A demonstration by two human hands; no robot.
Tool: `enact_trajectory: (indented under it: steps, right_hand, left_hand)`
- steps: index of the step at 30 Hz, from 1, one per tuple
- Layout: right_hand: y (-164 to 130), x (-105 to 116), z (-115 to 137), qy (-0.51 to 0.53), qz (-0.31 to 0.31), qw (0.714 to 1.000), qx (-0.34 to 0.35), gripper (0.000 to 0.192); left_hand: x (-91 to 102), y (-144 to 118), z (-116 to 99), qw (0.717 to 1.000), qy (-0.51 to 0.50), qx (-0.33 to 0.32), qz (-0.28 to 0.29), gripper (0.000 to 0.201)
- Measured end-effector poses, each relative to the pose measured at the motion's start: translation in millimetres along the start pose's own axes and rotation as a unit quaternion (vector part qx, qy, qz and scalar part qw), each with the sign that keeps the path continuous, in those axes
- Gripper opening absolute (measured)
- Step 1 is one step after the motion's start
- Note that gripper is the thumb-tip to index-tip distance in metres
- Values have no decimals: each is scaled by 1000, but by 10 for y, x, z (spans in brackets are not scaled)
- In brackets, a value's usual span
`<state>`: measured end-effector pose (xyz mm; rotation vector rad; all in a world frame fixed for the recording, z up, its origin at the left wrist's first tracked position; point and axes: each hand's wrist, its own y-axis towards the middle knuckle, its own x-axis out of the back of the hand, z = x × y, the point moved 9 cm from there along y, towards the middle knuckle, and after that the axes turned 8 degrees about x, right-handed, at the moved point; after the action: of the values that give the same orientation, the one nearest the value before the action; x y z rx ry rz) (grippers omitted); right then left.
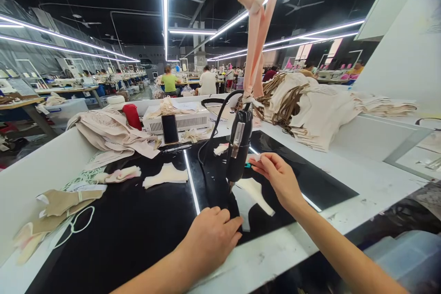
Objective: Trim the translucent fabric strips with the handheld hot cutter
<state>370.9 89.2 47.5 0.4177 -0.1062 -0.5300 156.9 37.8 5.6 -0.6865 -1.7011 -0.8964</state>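
Note:
My left hand rests low on the black mat, its fingers curled and its thumb and forefinger closed at the near edge of a grey-white fabric piece. Beside that piece lies a cream fabric cutout. My right hand is raised over the mat's right part, pinching a small white scrap. A teal bit shows by its fingertips; its kind is unclear. Between my hands a black tool with a narrow metal tip hangs from a knotted pink fabric strip, tip just above the grey-white piece.
On the black mat lies another cream cutout. Beige pieces with elastic cord lie left. Behind stand a phone, a white box and a red container. Stacked fabric fills the back right. People sit farther off.

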Motion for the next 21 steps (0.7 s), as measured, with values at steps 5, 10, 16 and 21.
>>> enact_trajectory:
  steps: [5, 10, 16, 21]
  right_hand:
    - [-148, 141, 411, 11, -32, 995, 89, 45]
    - [-677, 17, 740, 2, 47, 991, 128, 48]
    - [-1107, -341, 753, -3, 150, 982, 117, 49]
    - [-1228, -561, 568, -3, 175, 982, 76, 48]
  left_hand:
    - [-12, 24, 67, 994, -94, 46, 40, 30]
    - [48, 71, 278, 954, -268, 117, 72, 36]
    - [123, 38, 488, 833, -499, 211, 115, 61]
    - [181, -159, 477, 753, -594, 256, 120, 56]
